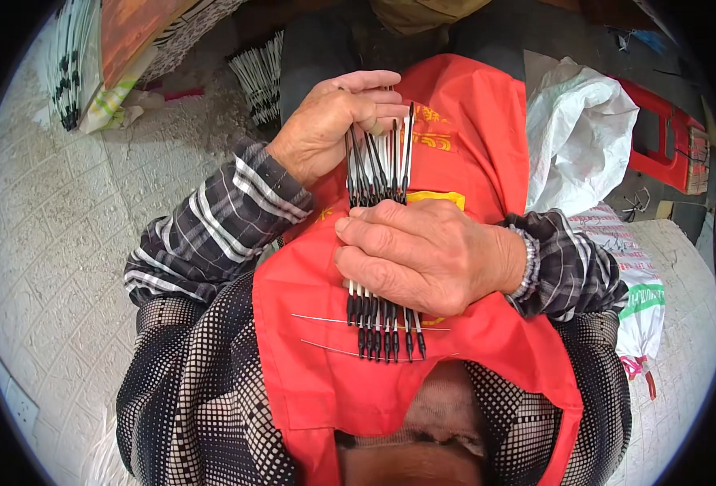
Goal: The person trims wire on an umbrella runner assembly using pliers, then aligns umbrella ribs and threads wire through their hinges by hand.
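Note:
A row of thin rods [378, 166], white with black sleeves and black tips, lies lengthwise over the red apron [301, 292] on my lap. My right hand [431, 251] is closed over the middle of the row, its fingers pressed together across the rods and hiding that stretch. At the far ends is my left hand [338, 117], fingers stretched out beside the tips; how firmly it touches them cannot be made out. Two fine wires [326, 319] run crosswise through the near black ends and stick out at the sides.
More black-and-white rods stand in a bunch [259, 81] at the far left, and another bundle [68, 73] leans beyond it. A white plastic sack [581, 130] lies to the right, next to a red plastic stool [654, 138]. Below it is a printed bag [643, 304].

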Available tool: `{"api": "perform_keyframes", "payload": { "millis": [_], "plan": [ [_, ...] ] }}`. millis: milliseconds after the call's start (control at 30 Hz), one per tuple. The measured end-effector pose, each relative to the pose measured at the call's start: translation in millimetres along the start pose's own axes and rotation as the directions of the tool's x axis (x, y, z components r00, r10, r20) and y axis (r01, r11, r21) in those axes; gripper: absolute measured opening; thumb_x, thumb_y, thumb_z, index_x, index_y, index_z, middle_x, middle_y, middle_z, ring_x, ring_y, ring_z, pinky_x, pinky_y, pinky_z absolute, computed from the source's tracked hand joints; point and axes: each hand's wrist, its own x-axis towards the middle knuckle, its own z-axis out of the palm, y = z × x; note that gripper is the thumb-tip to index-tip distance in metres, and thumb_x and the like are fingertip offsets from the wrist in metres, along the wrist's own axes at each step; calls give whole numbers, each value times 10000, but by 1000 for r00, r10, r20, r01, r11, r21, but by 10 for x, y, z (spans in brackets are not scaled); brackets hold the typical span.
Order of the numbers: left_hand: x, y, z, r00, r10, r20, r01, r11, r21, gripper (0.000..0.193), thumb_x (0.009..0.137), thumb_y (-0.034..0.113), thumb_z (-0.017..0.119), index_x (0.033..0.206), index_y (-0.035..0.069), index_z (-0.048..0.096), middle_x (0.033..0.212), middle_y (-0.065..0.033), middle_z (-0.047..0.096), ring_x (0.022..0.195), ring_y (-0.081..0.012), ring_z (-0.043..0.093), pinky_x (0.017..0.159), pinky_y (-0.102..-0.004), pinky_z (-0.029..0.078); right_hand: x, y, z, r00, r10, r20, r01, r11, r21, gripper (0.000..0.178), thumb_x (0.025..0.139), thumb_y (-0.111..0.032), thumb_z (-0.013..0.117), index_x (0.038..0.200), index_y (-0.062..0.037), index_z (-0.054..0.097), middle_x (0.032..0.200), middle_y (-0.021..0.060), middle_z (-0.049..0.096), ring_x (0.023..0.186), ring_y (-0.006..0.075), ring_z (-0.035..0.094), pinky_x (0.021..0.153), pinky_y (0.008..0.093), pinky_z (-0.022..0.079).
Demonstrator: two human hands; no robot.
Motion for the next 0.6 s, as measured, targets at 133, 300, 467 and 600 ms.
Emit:
{"api": "perform_keyframes", "payload": {
  "millis": [133, 300, 467, 600],
  "plan": [
    [-36, -2, 37, 997, 55, -57, -58, 996, -62, 653, 771, -101, 530, 1408, -69, 387, 1323, -243, 500, 1165, -274, 572, 982, -361, 510, -10, 2, 8, 1000, 10, 2, -10, 1000, 19, 294, 770, -106, 655, 998, 51, 554, 876, 124, 537, 710, 212, 561, 455, 287, 456],
    [-44, -21, 44, 996, 60, -73, -69, 990, -127, 748, 801, -112, 502, 1488, -26, 218, 1315, -279, 492, 1156, -313, 590, 956, -376, 525, -2, -1, 6, 1000, 7, 5, -7, 1000, 10, 297, 772, -109, 656, 1002, 49, 554, 877, 125, 536, 711, 211, 560, 459, 288, 458],
    [-50, -30, 44, 999, 21, -50, -35, 949, -313, 744, 860, -75, 495, 1503, 19, 133, 1295, -337, 483, 1165, -390, 589, 962, -426, 522, 11, -12, -55, 996, 31, 78, -36, 997, 67, 317, 730, -112, 709, 977, 74, 638, 956, 207, 629, 743, 289, 663, 576, 323, 555],
    [-62, 7, 59, 998, -26, 54, 48, 890, -453, 578, 909, -2, 511, 1429, 39, 260, 1294, -367, 475, 1211, -437, 544, 1000, -493, 488, 8, 12, 13, 1000, 1, 13, -2, 999, 41, 296, 762, -105, 661, 996, 48, 563, 871, 121, 532, 709, 212, 559, 455, 292, 451]
  ]
}}
